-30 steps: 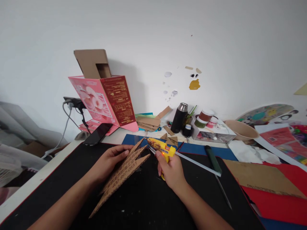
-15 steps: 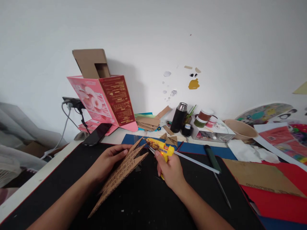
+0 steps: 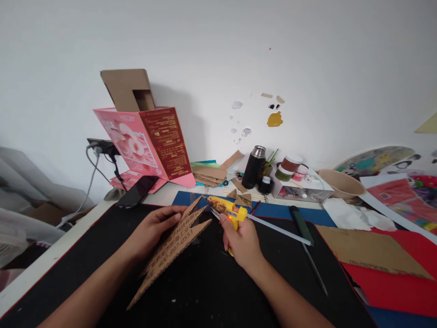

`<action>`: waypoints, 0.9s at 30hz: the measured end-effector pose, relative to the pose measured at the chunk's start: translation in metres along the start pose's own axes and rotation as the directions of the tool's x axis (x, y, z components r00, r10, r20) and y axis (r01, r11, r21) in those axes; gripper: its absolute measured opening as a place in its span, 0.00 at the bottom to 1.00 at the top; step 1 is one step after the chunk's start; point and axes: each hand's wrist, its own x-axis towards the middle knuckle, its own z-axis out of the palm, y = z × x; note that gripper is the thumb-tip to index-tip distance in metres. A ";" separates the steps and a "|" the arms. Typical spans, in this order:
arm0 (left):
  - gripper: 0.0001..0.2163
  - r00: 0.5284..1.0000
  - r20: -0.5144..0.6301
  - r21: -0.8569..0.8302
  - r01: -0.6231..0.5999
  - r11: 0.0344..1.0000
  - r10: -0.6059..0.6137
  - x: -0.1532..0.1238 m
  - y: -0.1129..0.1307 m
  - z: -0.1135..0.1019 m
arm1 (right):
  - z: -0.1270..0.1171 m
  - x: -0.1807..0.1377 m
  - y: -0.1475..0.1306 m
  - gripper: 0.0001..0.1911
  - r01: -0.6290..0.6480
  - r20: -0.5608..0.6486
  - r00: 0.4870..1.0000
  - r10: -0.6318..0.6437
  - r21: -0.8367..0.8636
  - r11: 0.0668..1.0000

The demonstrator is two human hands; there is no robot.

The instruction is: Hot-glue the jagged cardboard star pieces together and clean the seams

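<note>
Between its thumb and fingers, my left hand (image 3: 157, 228) grips a pointed, printed cardboard piece (image 3: 180, 239), held tilted above the black mat (image 3: 201, 291). My right hand (image 3: 241, 234) is wrapped around the handle of a yellow glue gun (image 3: 223, 207), its nozzle pointing left at the upper tip of the cardboard. Whether nozzle and cardboard touch, I cannot tell. A small orange light glows on the gun. From its back end, a long translucent glue stick (image 3: 278, 228) sticks out to the right.
Right of my hands lies a dark-green-handled pointed tool (image 3: 302, 225). Behind stand a black thermos (image 3: 255, 168), an ink bottle (image 3: 265, 185) and paint jars (image 3: 290, 165). A phone (image 3: 137, 191) and a pink box (image 3: 133, 141) are at left. Flat cardboard (image 3: 368, 248) rests on red sheet (image 3: 392, 291) at right.
The view has shifted very slightly. Both hands keep their grips, and the glue gun stays at the cardboard's tip.
</note>
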 end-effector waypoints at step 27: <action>0.24 0.996 -0.007 0.143 -0.086 0.986 0.088 -0.002 0.003 0.001 | -0.001 0.000 -0.008 0.37 0.014 -0.008 1.000 -0.014 -0.003 1.000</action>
